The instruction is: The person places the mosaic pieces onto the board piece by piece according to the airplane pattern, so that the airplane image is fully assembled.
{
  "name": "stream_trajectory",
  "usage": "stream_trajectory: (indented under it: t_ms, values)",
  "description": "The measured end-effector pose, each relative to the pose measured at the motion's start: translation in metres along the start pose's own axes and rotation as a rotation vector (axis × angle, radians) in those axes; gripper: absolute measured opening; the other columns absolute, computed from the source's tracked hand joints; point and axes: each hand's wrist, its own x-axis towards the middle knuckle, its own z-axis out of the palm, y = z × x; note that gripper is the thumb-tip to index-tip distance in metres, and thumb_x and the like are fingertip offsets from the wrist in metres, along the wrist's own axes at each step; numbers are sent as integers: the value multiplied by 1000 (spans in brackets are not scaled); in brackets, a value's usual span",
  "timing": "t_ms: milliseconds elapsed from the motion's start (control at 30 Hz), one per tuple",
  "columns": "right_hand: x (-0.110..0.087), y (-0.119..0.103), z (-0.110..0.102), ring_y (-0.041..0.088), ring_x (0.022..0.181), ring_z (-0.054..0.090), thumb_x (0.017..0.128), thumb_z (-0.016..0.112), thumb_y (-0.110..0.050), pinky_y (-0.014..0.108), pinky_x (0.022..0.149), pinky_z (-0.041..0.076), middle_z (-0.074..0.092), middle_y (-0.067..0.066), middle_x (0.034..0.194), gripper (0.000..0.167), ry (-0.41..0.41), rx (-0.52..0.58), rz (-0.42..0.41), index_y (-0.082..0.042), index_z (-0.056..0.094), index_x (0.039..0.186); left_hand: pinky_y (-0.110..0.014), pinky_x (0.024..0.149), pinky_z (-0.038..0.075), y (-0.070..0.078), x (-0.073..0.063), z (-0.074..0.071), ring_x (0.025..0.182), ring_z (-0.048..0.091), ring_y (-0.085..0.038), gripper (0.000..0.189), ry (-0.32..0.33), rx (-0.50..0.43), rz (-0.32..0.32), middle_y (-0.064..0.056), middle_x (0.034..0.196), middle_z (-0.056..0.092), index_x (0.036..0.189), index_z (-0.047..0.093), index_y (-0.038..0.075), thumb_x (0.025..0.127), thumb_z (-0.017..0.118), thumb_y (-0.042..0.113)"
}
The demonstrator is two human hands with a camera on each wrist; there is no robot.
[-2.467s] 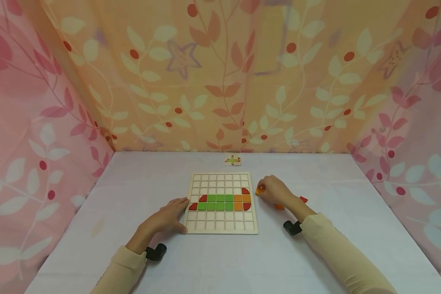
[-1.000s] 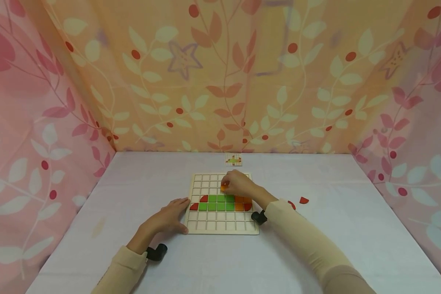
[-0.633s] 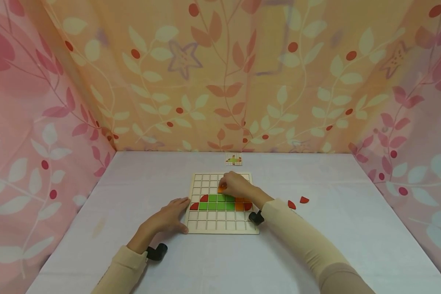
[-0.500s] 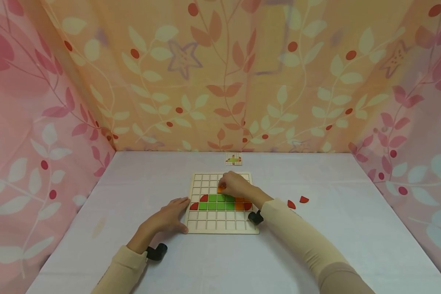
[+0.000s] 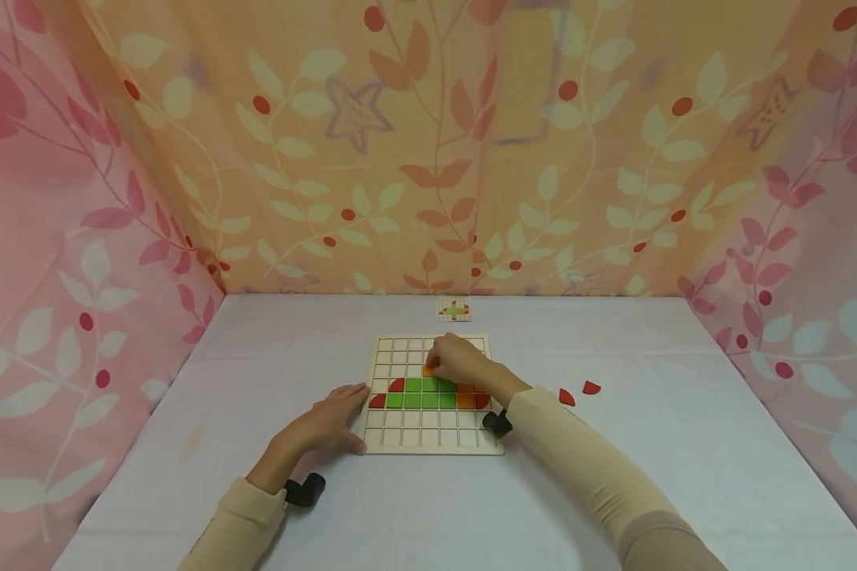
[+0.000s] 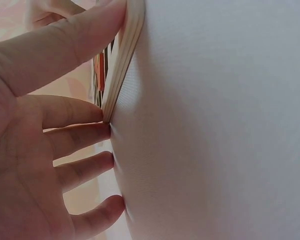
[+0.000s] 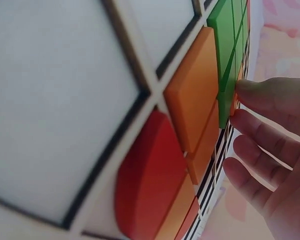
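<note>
In the head view a square wooden grid board (image 5: 439, 438) lies on the white table. My right hand (image 5: 460, 358) reaches over it and pinches an orange square tile (image 5: 428, 369) between thumb and index finger, at a cell just behind the green tiles (image 5: 422, 400). The right wrist view shows the thumb and index fingertip on that tile's edge, the other fingers loosely bent. My left hand (image 5: 328, 420) rests at the board's left side, fingers extended, with thumb and index fingertip touching the board's edge (image 6: 121, 65). Red quarter-round tiles (image 5: 377, 401) and orange tiles (image 7: 192, 95) sit in the grid.
Two loose red quarter-round tiles (image 5: 591, 388) lie on the table right of the board. A small pattern card (image 5: 454, 309) stands behind the board. Patterned cloth (image 5: 428, 159) encloses the back and sides. My right forearm covers part of the board's right side.
My right hand has come from the table's right side to the board with the orange tile. Over the last half second the tile has settled lower at the cell. The left hand stays put.
</note>
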Motion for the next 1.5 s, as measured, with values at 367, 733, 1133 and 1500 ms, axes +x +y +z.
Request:
stream_trajectory:
  t_ms: [367,733,1133,1500]
  values:
    - [-5,2,-3,20,94,61,88,71,-17,35,86,52,70,6,98,18,25,24,12,-9,77,102,-62,114,27,1,-1,0,147,26,-39,95,8,-5,3,-16,157,34,149,37,2,69,87,20]
    - [-36,15,-25,23,98,57,87,70,-15,40,90,50,68,6,100,17,63,65,98,-8,77,101,-62,113,26,1,0,-2,146,27,-38,95,11,4,18,-16,157,34,149,37,2,70,87,21]
    - [-91,51,-38,24,97,57,85,72,-16,43,89,50,68,6,100,20,89,80,202,-7,76,103,-63,113,27,0,-1,-1,146,27,-39,95,9,7,23,-17,156,34,148,37,1,70,87,21]
    - [-131,81,-40,26,94,59,87,71,-17,45,85,52,68,6,96,23,128,154,289,-3,74,105,-64,112,27,1,-2,-1,146,27,-40,96,-1,21,7,-17,156,35,149,37,1,69,87,22]
